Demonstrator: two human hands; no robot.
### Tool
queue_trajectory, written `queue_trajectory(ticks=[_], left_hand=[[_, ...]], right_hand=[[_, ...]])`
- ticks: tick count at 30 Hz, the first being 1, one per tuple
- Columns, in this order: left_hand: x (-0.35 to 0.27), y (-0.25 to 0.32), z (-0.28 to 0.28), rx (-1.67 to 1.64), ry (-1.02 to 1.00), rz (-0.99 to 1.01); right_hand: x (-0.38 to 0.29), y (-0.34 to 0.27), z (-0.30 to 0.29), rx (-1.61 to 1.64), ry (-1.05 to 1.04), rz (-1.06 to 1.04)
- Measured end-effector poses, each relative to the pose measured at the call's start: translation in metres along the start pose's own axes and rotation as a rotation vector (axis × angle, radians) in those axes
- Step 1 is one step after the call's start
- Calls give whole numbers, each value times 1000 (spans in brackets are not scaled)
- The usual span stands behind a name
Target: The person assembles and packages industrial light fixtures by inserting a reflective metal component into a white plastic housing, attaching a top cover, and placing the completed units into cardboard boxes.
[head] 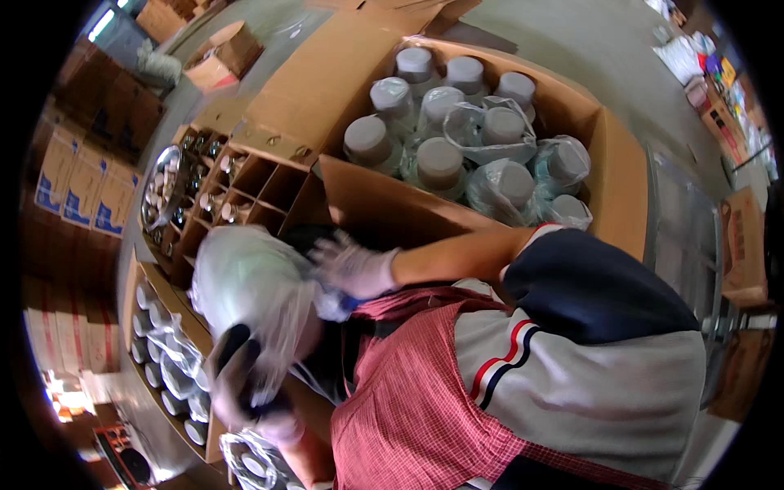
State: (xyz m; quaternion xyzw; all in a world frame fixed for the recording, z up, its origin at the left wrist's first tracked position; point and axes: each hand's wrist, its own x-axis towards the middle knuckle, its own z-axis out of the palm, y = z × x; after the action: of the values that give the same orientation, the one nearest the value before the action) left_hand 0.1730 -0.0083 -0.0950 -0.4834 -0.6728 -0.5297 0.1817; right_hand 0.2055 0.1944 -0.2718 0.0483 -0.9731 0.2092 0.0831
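Observation:
My left hand (pixel 245 373), in a pale glove with dark patches, grips the near end of a large pale-green container (pixel 251 275) wrapped in a clear plastic bag. Motion blur hides just what the container is. My right hand (pixel 355 263), in a thin pale glove, is spread beside the bag's far side. Its fingers are apart and blurred, and I cannot tell whether they touch the plastic. Beyond my right arm stands an open carton (pixel 618 177) of large capped clear bottles (pixel 440 160), some in plastic bags.
A divided carton (pixel 269 184) has several small bottles in its cells. A round metal bowl (pixel 164 184) of small stoppers or caps sits on it. Below is a carton (pixel 211 438) of grey-capped bottles (pixel 174 401). Stacked cartons (pixel 82 177) line the left side.

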Motion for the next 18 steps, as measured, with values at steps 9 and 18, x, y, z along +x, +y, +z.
queue_trajectory(ticks=[9, 18], left_hand=[[78, 94, 160, -445, -949, 771], [66, -34, 199, -199, -788, -1]], right_hand=[[-126, 22, -68, 984, 167, 170], [-386, 152, -180, 996, 1352, 873]])
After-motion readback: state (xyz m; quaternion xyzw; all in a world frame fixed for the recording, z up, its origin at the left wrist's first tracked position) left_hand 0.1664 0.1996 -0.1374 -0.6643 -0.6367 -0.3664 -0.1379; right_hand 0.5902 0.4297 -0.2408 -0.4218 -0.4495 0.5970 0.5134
